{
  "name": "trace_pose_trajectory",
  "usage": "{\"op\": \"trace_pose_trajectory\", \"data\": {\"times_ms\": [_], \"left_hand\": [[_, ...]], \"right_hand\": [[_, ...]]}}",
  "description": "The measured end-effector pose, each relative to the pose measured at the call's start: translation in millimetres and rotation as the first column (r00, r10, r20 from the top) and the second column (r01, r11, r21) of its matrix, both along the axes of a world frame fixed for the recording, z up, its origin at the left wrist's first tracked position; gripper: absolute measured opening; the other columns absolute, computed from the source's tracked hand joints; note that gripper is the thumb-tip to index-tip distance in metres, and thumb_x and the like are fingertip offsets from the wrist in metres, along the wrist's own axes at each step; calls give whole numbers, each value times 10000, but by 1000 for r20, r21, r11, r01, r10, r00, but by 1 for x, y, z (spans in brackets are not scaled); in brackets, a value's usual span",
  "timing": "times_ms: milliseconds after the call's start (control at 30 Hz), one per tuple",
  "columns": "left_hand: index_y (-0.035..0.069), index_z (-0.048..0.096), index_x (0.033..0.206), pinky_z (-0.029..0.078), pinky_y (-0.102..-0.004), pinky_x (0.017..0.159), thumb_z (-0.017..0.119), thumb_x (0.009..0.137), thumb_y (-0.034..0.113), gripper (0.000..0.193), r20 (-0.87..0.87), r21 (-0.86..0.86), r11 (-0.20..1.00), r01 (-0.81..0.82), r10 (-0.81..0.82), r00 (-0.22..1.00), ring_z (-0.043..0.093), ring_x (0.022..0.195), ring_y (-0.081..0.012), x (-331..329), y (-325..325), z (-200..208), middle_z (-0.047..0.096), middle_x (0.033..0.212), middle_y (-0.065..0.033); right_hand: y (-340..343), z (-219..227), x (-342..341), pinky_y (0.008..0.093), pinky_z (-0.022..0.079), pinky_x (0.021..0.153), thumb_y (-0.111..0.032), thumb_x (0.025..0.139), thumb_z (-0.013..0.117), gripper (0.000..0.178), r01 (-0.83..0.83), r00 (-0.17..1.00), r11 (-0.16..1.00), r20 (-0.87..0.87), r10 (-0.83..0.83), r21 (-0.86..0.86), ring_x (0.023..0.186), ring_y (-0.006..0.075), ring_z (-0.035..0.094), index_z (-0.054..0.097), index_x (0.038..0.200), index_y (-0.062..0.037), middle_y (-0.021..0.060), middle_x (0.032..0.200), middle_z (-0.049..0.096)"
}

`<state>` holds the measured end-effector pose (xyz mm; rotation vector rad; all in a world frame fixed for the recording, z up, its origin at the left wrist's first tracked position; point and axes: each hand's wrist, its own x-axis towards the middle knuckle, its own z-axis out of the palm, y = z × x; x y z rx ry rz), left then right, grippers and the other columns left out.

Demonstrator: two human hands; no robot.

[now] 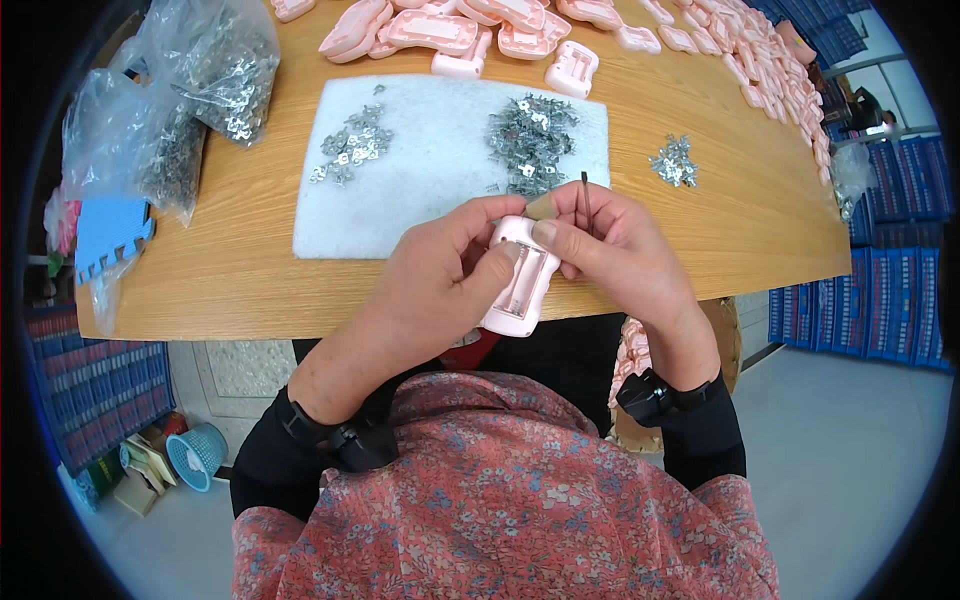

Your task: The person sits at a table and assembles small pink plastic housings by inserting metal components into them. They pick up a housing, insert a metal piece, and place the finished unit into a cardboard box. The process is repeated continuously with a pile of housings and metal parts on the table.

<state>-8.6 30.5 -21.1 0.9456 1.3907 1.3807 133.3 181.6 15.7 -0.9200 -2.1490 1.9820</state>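
Over the table's near edge, both my hands grip a pale pink plastic housing (522, 290) with an open rectangular battery compartment. My left hand (430, 265) is closed on its left side, with the thumb on the compartment's edge. My right hand (625, 240) pinches the upper right corner with its thumb. A thin dark rod-like tool (586, 195) sticks up between the right fingers; its lower end is hidden. Something tan covers a fingertip (540, 207) at the housing's top. Ahead lies a white foam mat (430, 215) with small metal pieces (355, 145) and a denser metal pile (530, 140).
Pink housings (435, 32) crowd the table's far side and far right. Another small metal heap (674, 162) lies right of the mat. Plastic bags of metal parts (225, 90) and a blue foam tile (112, 235) sit left. Blue crates (860, 305) stand beyond the wooden table (760, 240).
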Motion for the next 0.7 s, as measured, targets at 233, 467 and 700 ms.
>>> {"op": "trace_pose_trajectory", "data": {"times_ms": [233, 467, 700], "left_hand": [[-32, 548, 1291, 513, -264, 724, 516, 967, 72, 341, -410, -43, 999, 25, -41, 911, 631, 842, -98, -1, 2, 17, 663, 1024, -85], [2, 533, 1295, 483, -255, 588, 379, 1036, 256, 394, 601, -2, 997, 80, -62, 797, 562, 663, -106, -8, -2, -2, 595, 868, -38], [9, 514, 1259, 420, -256, 536, 475, 1027, 298, 372, 782, 76, 978, 195, -180, 596, 518, 634, -115, -6, -3, -5, 572, 891, -64]], "right_hand": [[-9, 6, 1, 194, 422, 624, -191, 941, 681, 194, 5, 999, 1000, -47, -6, -23, 689, 15, 480, 620, 991, -13, -50, 827, 586], [-10, -5, 4, 182, 413, 620, -165, 943, 675, 254, 126, 970, 992, -208, -128, -26, 679, 15, 488, 608, 1118, 7, -49, 842, 594], [-10, -5, 1, 180, 403, 637, -106, 882, 744, 192, -3, 993, 996, -121, 14, 93, 694, 4, 466, 653, 1019, -7, -85, 766, 518]]}}
